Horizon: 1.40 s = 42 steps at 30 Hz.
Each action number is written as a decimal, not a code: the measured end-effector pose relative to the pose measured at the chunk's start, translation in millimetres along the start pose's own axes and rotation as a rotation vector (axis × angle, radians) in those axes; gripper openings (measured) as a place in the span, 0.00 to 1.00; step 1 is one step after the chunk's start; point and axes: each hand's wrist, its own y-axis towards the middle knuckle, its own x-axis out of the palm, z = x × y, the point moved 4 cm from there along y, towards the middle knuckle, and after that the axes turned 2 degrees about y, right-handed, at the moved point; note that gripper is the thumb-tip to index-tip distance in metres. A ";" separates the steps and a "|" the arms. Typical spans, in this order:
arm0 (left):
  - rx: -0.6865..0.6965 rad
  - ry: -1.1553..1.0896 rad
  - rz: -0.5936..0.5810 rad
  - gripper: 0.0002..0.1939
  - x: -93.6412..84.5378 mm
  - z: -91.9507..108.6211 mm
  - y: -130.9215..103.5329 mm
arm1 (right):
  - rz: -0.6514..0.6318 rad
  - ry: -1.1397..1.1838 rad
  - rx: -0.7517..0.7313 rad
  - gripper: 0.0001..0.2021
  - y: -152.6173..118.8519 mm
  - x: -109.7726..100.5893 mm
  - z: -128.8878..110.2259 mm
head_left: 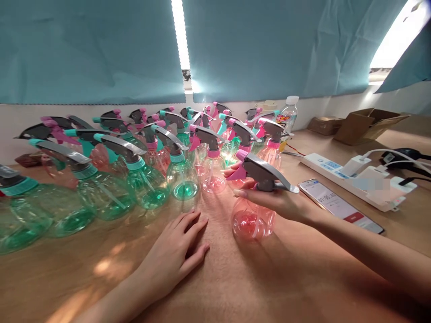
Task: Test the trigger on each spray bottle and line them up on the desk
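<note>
My right hand (276,199) grips the neck of a pink spray bottle (252,220) with a grey trigger head and pink nozzle; the bottle stands upright on the wooden table (235,287). My left hand (175,255) lies flat on the table, fingers apart, holding nothing, just in front of a green spray bottle (182,179). Behind both hands stand several green and pink spray bottles (148,184) in a crowded group.
A phone (338,205) with a lit screen lies right of the held bottle. Behind it are a white power strip (323,165) with plugs and cables, a small drink bottle (288,114) and cardboard boxes (367,123). Blue curtains hang at the back.
</note>
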 end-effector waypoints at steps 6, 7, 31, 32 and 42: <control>-0.004 0.008 0.003 0.20 4.2 -0.9 -2.9 | 0.020 -0.024 0.049 0.07 -1.5 0.8 9.6; -0.002 0.007 0.003 0.20 4.2 -0.9 -2.9 | 0.030 -0.028 0.049 0.07 -2.2 0.4 11.9; -0.005 0.014 -0.007 0.21 3.6 -1.8 -2.9 | 0.074 -0.044 -0.014 0.03 -5.0 -2.9 12.6; -0.005 0.014 -0.007 0.21 3.4 -1.6 -2.6 | 0.071 -0.040 -0.014 0.03 -6.3 -3.7 14.2; -0.008 0.018 -0.013 0.21 2.0 -0.7 -3.4 | 0.018 0.085 0.040 0.06 -13.9 -4.0 21.3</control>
